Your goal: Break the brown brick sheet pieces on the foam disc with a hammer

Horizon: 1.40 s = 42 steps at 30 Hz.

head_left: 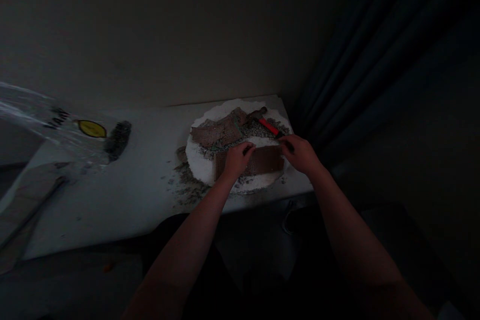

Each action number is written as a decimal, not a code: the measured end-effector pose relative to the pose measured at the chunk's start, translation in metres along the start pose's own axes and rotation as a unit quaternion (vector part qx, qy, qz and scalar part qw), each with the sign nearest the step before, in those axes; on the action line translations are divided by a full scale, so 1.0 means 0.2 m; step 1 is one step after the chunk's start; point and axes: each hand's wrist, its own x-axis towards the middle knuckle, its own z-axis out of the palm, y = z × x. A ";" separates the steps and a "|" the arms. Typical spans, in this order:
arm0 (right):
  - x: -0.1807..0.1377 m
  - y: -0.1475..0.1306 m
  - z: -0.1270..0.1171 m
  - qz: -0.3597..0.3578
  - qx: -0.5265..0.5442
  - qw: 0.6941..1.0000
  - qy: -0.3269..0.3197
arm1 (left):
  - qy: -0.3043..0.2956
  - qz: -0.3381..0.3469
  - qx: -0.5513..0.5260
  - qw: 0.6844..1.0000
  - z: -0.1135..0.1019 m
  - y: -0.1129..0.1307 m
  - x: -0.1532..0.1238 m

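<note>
A round white board (198,160) lies on the pale table, strewn with grey gravel (258,131). On it sit two brown brick-textured pieces. My left hand (237,160) is curled over the left end of the nearer brown piece (264,160). My right hand (302,154) grips its right end, fingers closed. The farther brown piece (219,132) lies behind them. A red-handled tool (269,126) rests on the gravel just beyond my right hand.
A clear plastic bag (48,125) with a yellow label and dark contents lies at the table's left. Loose grit (187,185) is scattered beside the board. A dark curtain (375,60) hangs at right. The table's front edge (150,235) runs near my arms.
</note>
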 end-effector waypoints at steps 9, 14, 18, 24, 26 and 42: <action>-0.03 0.04 -0.05 0.123 -0.187 0.968 -0.111 | -0.004 0.017 0.021 1.000 0.01 -0.01 0.00; 0.00 0.03 -0.01 0.190 -0.245 0.932 -0.186 | 0.004 0.043 0.033 0.999 0.02 -0.01 0.01; 0.05 0.00 0.04 0.208 -0.234 0.936 -0.163 | 0.006 0.057 0.043 0.997 0.02 0.00 0.01; -0.12 -0.07 -0.08 0.212 -0.098 0.971 -0.046 | 0.002 0.058 0.060 0.997 0.03 0.02 0.00; -0.25 -0.14 -0.14 0.196 -0.036 0.980 0.031 | -0.002 0.056 0.066 0.996 0.03 0.02 0.00; -0.60 -0.47 -0.13 0.190 0.215 0.958 0.007 | -0.010 0.052 0.095 0.994 0.05 0.01 0.02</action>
